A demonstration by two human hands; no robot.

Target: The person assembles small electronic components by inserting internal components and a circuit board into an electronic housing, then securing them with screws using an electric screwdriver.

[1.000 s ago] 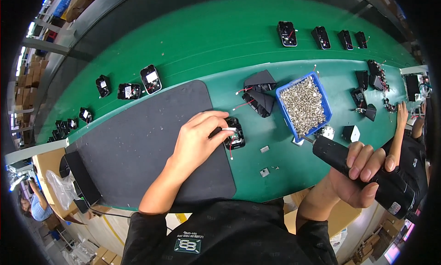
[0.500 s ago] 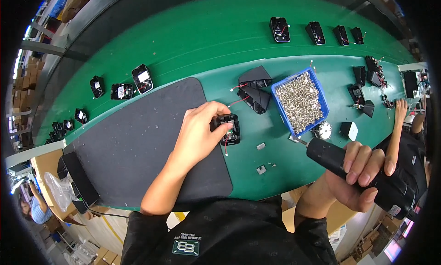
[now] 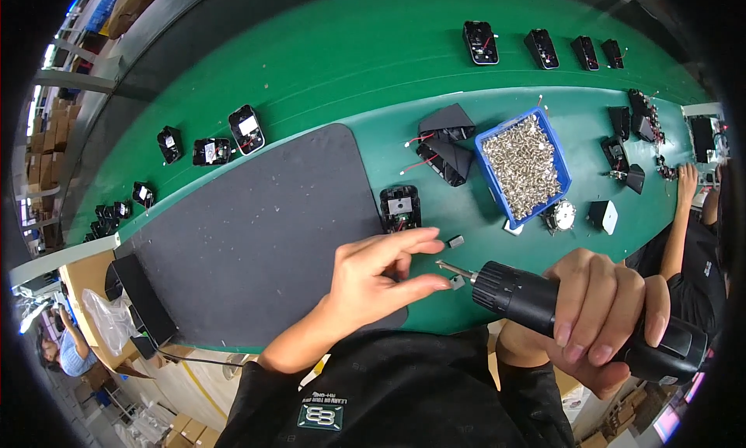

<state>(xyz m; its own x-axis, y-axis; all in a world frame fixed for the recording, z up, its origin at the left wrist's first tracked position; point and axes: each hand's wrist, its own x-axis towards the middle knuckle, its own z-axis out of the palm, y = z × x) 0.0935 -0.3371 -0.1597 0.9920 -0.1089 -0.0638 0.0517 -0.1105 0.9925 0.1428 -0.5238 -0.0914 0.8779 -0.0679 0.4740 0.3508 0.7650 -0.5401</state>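
My right hand [image 3: 610, 316] is wrapped round a black electric screwdriver [image 3: 517, 292], whose metal bit points left. My left hand [image 3: 381, 275] is open, thumb and fingers apart on either side of the bit's tip, not touching it. Whether a screw sits on the tip is too small to tell. Just beyond my left fingers, a black plastic housing [image 3: 386, 207] lies with its inside up, a grey metal plate [image 3: 399, 205] in it; its near end is partly hidden by my fingers. One small metal block [image 3: 455, 241] rests beside my fingertips, another [image 3: 458, 282] behind the bit.
A blue bin [image 3: 571, 176] full of screws stands right of two black housings [image 3: 445, 160] with red wires. A round metal part [image 3: 562, 215] is beside it. A dark mat [image 3: 256, 238] covers the left side. More housings [image 3: 247, 129] line the green far strip. A co-worker's hand [image 3: 687, 182] is at right.
My left hand has come off the black housing and moved toward me and right, its fingers spreading. The screwdriver has moved left, bringing its bit between those fingers. The housing's metal plate now shows.
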